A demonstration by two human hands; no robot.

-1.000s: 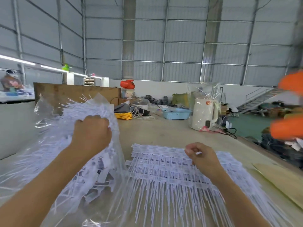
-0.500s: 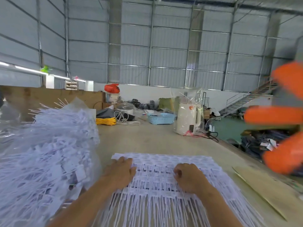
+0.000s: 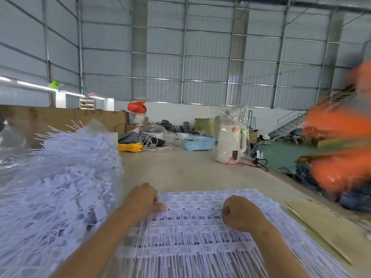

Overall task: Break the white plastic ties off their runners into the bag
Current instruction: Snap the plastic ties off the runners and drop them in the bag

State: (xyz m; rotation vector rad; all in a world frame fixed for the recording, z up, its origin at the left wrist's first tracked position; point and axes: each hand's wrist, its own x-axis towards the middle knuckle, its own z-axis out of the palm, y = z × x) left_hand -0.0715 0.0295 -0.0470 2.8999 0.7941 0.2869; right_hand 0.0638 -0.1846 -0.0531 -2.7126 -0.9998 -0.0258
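My left hand (image 3: 143,199) and my right hand (image 3: 241,212) lay apart on the flat stack of white plastic ties on their runners (image 3: 200,233), each with fingers curled onto the top sheet. The stack rested on the bare wooden table (image 3: 190,169) before me. Just left of it bulged the clear plastic bag (image 3: 60,177), heaped with loose white ties.

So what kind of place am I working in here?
Likely a factory or warehouse hall: corrugated metal walls, a metal staircase, and a worktable stacked with white plastic ties beside a full bag.
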